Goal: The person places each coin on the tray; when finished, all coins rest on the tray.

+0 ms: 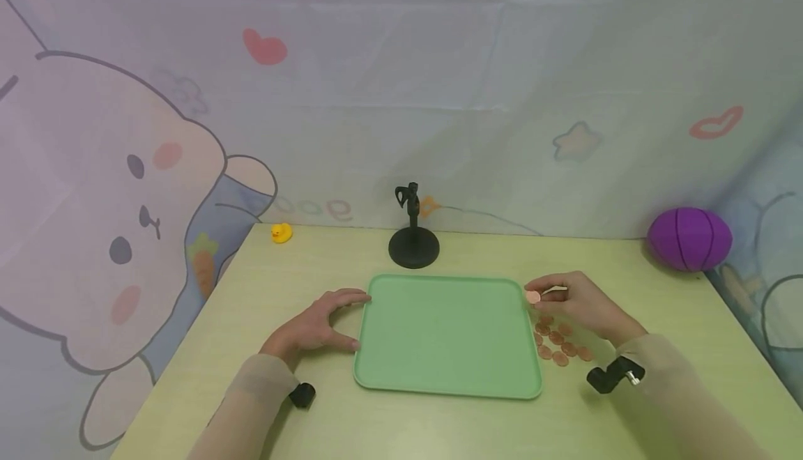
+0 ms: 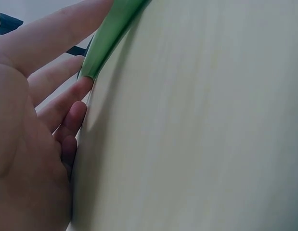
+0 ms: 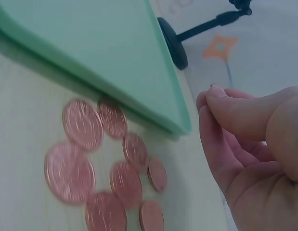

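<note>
A green tray (image 1: 448,334) lies flat on the table, its low rim raised all round. At its left edge my left hand (image 1: 314,324) is spread, thumb and fingertips at the rim; the left wrist view shows the fingers (image 2: 62,108) reaching to the green tray edge (image 2: 108,41). My right hand (image 1: 580,303) pinches a copper coin (image 1: 532,297) between thumb and fingers, just above the tray's upper right corner. In the right wrist view the right hand (image 3: 254,130) largely hides that coin. Several copper coins (image 3: 70,173) lie loose beside the tray's right side.
Behind the tray stands a small black stand (image 1: 414,247) with a round base. A yellow rubber duck (image 1: 281,233) sits at the table's far left corner, and a purple ball (image 1: 689,239) at the far right. A printed cloth (image 1: 401,63) hangs behind the table (image 1: 477,432).
</note>
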Tool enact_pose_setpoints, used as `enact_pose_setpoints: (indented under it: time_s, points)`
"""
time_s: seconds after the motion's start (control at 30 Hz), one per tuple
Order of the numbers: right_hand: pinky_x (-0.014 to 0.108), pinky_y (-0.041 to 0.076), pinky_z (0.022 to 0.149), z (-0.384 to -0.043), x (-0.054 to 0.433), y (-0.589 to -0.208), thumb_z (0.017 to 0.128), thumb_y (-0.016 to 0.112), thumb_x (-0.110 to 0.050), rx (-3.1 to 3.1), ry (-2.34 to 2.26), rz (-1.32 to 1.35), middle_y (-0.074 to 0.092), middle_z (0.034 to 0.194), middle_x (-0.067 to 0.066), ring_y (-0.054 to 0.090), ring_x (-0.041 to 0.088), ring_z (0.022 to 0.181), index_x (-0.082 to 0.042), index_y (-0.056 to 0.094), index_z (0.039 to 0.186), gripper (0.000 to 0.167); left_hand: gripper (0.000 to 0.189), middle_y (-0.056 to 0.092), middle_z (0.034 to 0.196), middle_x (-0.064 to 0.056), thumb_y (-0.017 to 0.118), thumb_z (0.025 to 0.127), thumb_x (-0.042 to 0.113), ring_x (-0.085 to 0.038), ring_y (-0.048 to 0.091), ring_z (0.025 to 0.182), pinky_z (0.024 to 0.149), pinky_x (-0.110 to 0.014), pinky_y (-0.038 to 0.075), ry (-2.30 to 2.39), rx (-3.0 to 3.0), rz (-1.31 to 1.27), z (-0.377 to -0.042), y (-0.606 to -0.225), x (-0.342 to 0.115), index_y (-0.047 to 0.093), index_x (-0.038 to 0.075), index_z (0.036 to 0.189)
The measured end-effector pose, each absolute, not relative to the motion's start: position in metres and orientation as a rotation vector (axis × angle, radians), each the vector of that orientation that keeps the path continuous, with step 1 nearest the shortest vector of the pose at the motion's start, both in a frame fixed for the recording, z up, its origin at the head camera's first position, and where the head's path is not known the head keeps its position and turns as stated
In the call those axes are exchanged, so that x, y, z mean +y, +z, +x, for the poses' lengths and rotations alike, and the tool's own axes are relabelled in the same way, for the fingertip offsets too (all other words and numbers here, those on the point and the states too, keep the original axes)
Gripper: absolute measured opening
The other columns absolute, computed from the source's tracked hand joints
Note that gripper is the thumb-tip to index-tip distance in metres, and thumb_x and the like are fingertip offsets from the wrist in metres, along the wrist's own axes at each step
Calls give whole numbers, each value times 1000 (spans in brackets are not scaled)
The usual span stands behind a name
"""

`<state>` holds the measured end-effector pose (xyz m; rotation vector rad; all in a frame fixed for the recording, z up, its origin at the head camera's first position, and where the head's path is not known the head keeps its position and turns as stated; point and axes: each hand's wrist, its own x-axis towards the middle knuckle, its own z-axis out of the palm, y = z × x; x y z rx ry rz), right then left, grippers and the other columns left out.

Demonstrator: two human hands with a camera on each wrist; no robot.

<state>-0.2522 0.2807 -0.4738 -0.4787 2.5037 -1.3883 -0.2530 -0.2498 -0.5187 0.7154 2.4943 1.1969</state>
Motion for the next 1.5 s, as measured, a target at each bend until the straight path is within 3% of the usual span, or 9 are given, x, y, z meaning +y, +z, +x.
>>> enact_pose_setpoints:
  time_s: [0.13, 0.43, 0.73, 0.97, 1.23, 1.5]
  points:
    - [31, 60, 87, -252, 264, -472, 98, 76, -19, 2457, -1409, -478, 70, 131, 17, 72, 18, 109, 1, 68, 134, 42, 82, 44, 163, -4, 95, 76, 33, -35, 31, 150, 122, -66, 21, 1202, 2492, 714, -253, -519, -250, 59, 25, 149]
    - [25, 57, 90, -260, 228, -478, 99, 75, -19, 2420, -1399, -561, 68, 134, 16, 69, 20, 110, 2, 68, 132, 39, 82, 44, 162, -4, 95, 76, 33, -35, 31, 150, 121, -66, 21, 1201, 2498, 724, -253, -520, -251, 59, 25, 149]
    - [41, 55, 93, -268, 191, -479, 98, 78, -21, 2416, -1357, -653, 69, 126, 8, 67, 23, 105, -4, 72, 129, 36, 83, 44, 162, -2, 96, 76, 31, -33, 31, 150, 122, -63, 22, 1225, 2476, 713, -255, -523, -250, 59, 26, 149]
    - [35, 56, 85, -275, 163, -479, 95, 79, -15, 2523, -1241, -848, 72, 99, 3, 67, 17, 91, -2, 75, 119, 28, 82, 43, 163, -4, 95, 76, 31, -35, 30, 150, 122, -66, 21, 1223, 2481, 707, -254, -521, -250, 59, 25, 150]
    - [37, 55, 87, -282, 137, -490, 97, 77, -20, 2616, -1147, -885, 71, 101, 3, 65, 13, 89, -6, 77, 115, 22, 82, 43, 163, -4, 95, 76, 32, -35, 30, 151, 122, -65, 20, 1224, 2481, 710, -254, -521, -250, 58, 25, 150]
    - [34, 54, 80, -283, 118, -497, 94, 80, -15, 2665, -1092, -899, 69, 95, 2, 62, 11, 82, -6, 75, 112, 21, 82, 43, 163, -5, 95, 77, 31, -36, 30, 151, 122, -66, 21, 1213, 2481, 718, -253, -520, -250, 58, 24, 150]
